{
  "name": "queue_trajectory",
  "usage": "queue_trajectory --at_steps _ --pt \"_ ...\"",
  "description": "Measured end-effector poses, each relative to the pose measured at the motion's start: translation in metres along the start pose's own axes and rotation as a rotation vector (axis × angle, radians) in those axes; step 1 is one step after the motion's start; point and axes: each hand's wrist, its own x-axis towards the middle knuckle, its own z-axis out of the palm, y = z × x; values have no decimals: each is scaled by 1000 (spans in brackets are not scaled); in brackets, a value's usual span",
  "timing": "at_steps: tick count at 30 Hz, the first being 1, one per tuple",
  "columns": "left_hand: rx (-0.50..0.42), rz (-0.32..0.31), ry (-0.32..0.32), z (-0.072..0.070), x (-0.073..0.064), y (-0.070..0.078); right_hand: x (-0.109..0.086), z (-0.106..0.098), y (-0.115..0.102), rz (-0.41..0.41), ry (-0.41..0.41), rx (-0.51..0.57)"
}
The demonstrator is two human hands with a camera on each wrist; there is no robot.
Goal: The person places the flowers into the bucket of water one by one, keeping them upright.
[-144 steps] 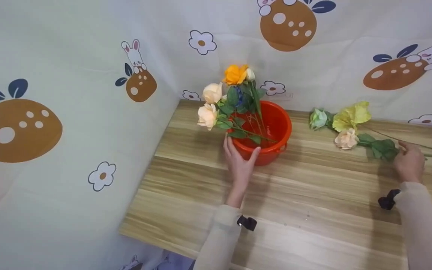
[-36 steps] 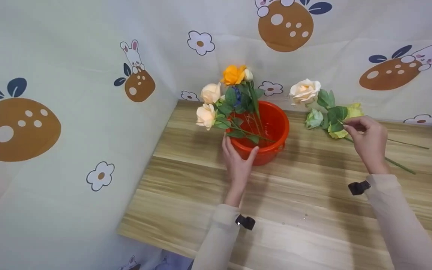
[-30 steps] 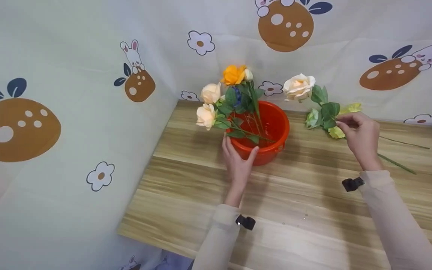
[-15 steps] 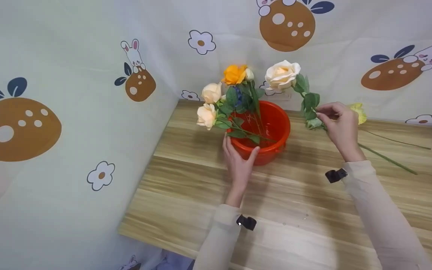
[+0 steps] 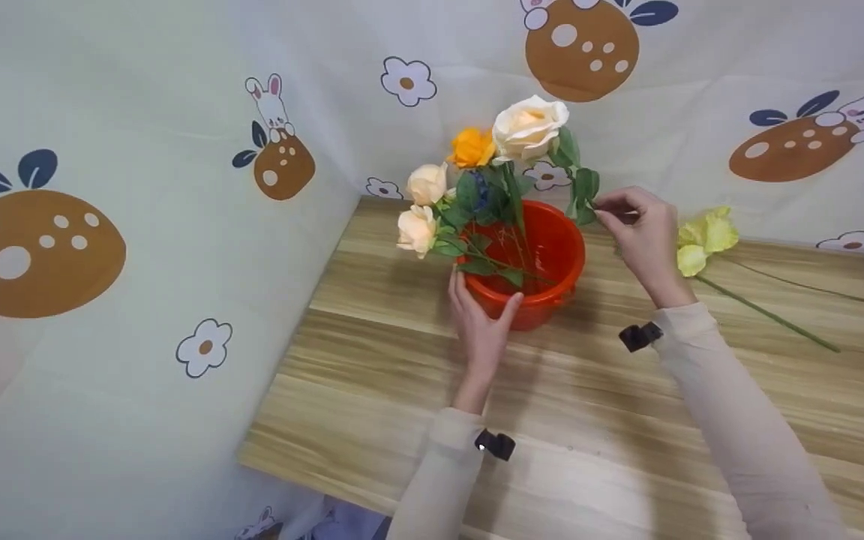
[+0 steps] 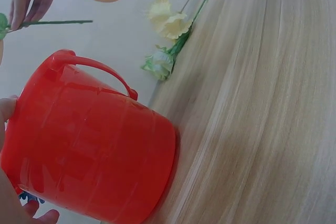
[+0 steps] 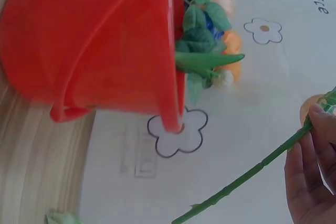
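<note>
My left hand (image 5: 481,330) holds the near left side of a red plastic bucket (image 5: 526,309), thumb and fingers spread along its wall at the rim. Artificial flowers lean out of the bucket's back left: an orange rose (image 5: 471,148), two peach roses (image 5: 415,231) and a small blue flower (image 5: 481,191). Between thumb and fingertips, my right hand (image 5: 646,236) pinches the stem of a cream rose (image 5: 529,129). Its bloom hangs above the bucket's back rim. In the right wrist view the green stem (image 7: 239,179) slants free in the air, outside the bucket's mouth.
On the wooden table (image 5: 372,375), right of the bucket, lie a yellow flower (image 5: 709,236) with its stem and a pale green flower (image 6: 159,65). A patterned cloth (image 5: 672,97) rises right behind the table and along its left side.
My right hand has picked up the cream rose from the table at the right and carried it left and up to the bucket. The left hand has stayed on the bucket.
</note>
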Motion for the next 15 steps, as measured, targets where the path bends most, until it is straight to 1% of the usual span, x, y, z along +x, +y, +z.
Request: queue_trajectory --at_steps 6,10,15 --pt "24 -5 -6 0 1 0 3 16 -15 5 -28 78" --pt "25 4 -4 -1 0 0 3 28 -23 8 -46 120" --pt "-2 22 -5 -1 0 -1 0 43 -26 1 -64 121"
